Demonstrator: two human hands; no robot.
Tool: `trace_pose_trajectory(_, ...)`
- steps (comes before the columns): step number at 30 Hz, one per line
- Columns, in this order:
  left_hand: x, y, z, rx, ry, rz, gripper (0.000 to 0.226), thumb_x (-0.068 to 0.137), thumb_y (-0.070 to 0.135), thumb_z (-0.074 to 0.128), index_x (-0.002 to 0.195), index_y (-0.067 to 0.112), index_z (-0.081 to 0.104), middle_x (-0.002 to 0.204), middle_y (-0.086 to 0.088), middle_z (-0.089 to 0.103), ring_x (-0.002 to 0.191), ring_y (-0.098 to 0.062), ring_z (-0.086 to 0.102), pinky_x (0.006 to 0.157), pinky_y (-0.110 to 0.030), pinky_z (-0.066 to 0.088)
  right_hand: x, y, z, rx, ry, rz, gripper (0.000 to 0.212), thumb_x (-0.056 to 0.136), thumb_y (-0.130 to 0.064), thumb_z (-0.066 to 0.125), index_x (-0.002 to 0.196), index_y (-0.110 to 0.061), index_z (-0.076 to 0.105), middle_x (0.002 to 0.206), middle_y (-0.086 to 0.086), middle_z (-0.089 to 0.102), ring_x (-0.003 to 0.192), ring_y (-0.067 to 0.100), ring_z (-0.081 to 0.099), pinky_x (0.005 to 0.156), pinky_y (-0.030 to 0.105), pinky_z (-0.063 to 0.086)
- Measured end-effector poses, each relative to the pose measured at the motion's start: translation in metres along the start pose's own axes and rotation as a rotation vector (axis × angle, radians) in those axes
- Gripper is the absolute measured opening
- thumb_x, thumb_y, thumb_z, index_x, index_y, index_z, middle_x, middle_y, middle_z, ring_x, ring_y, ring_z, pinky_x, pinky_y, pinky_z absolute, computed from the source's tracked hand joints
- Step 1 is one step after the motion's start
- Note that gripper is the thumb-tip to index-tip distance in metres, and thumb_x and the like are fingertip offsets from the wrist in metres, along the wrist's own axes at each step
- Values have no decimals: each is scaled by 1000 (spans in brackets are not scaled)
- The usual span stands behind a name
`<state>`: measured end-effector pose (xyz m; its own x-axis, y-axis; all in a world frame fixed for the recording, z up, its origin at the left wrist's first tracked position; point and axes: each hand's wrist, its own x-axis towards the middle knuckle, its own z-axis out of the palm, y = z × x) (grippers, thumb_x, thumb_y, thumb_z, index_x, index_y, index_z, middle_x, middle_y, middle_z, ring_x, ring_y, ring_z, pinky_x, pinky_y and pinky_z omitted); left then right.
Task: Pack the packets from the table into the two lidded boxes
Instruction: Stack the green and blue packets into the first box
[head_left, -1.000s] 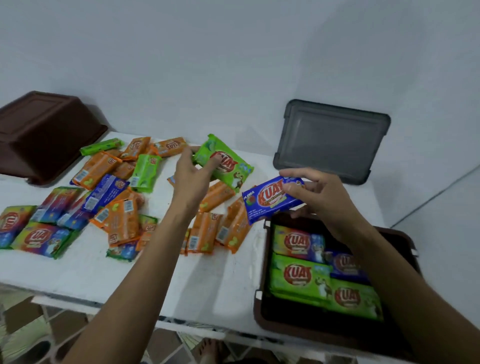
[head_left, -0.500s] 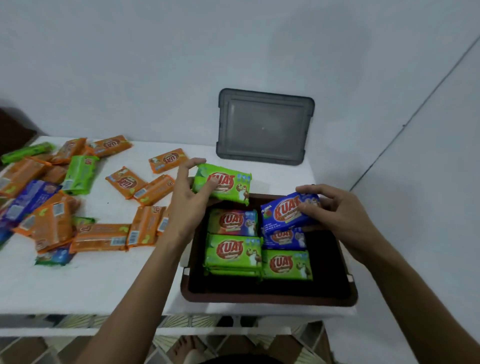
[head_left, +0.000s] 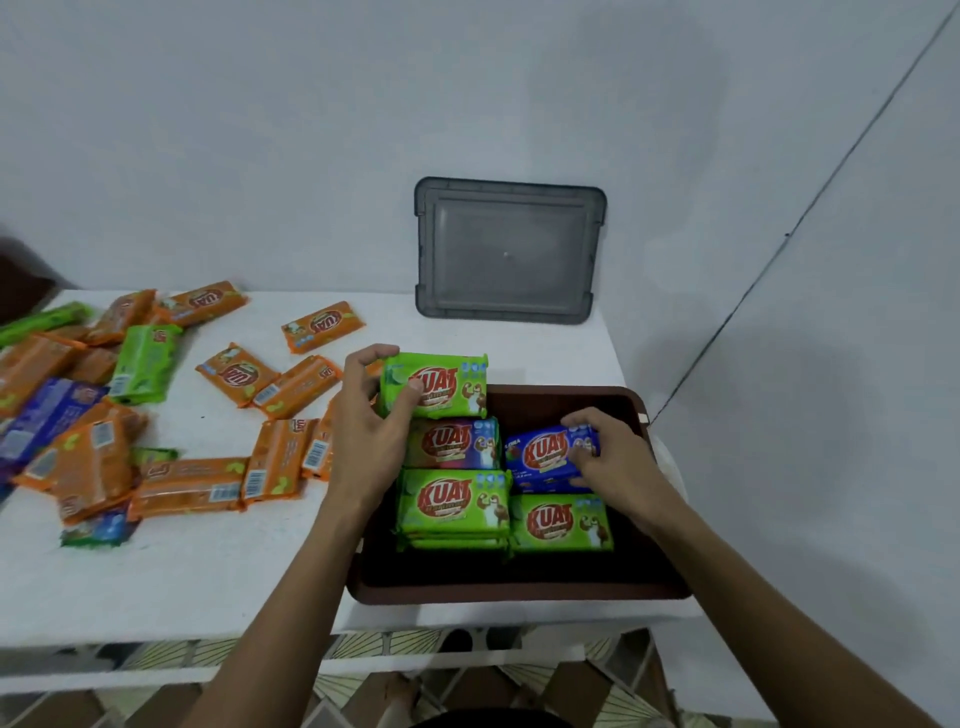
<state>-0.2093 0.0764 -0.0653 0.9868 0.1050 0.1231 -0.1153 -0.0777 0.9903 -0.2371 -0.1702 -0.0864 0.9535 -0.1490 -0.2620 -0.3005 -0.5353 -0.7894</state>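
Note:
A brown open box (head_left: 519, 590) sits at the table's right front corner with several KUAT packets laid flat inside. My left hand (head_left: 371, 431) grips a green packet (head_left: 441, 387) by its left end, at the box's back left, over a darker packet (head_left: 452, 441). My right hand (head_left: 610, 457) holds a blue packet (head_left: 550, 452) low inside the box, on top of the right-hand stack. Green packets (head_left: 452, 501) fill the box's front row. Loose orange packets (head_left: 291, 387) lie scattered on the white table (head_left: 208, 571) to the left.
A grey lid (head_left: 509, 249) leans against the wall behind the box. A green packet (head_left: 145, 364) and blue packets (head_left: 47, 415) lie among the orange ones at far left. A dark brown box edge (head_left: 21, 280) shows at the left border. The wall stands close on the right.
Both hands have carried their packets from over the table to the box. The blue packet has dropped onto the right stack; the green one has lowered to the box's back left.

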Motion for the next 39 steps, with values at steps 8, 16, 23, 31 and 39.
trace_pose_trajectory(8,1,-2,-1,-3,-44,-9,31,95,21,60,122,28,46,109,-2,68,96,-17,71,72,-41,61,-5,1,15,-431,139,-49,26,98,-9,49,123,-12,54,113,14,51,90,23,54,73,33,51)
trace_pose_trajectory(16,0,1,0,-9,-103,-11,30,93,19,62,119,26,48,107,-6,71,95,-20,71,75,-49,60,-11,-20,6,-296,215,-302,27,98,-18,53,124,-20,58,114,3,62,94,10,58,79,20,46)
trace_pose_trajectory(23,-3,11,8,-88,-186,-66,27,91,16,63,114,18,49,99,-11,74,91,-28,72,74,-57,58,-15,-48,7,495,-107,-246,42,96,-16,61,132,-33,50,113,5,70,98,18,71,86,42,59)
trace_pose_trajectory(31,-1,10,9,164,-344,-9,25,90,32,63,111,24,53,95,2,74,88,-12,72,71,-38,59,-18,-40,-2,505,-144,-249,33,93,-12,64,124,-25,62,108,8,72,84,41,68,79,46,58)
trace_pose_trajectory(39,6,-5,-5,539,-195,270,12,94,22,60,106,22,63,98,12,65,92,0,61,75,-23,53,-43,-15,-35,300,-131,-173,36,95,-9,60,129,-20,60,107,3,72,90,27,71,73,34,61)
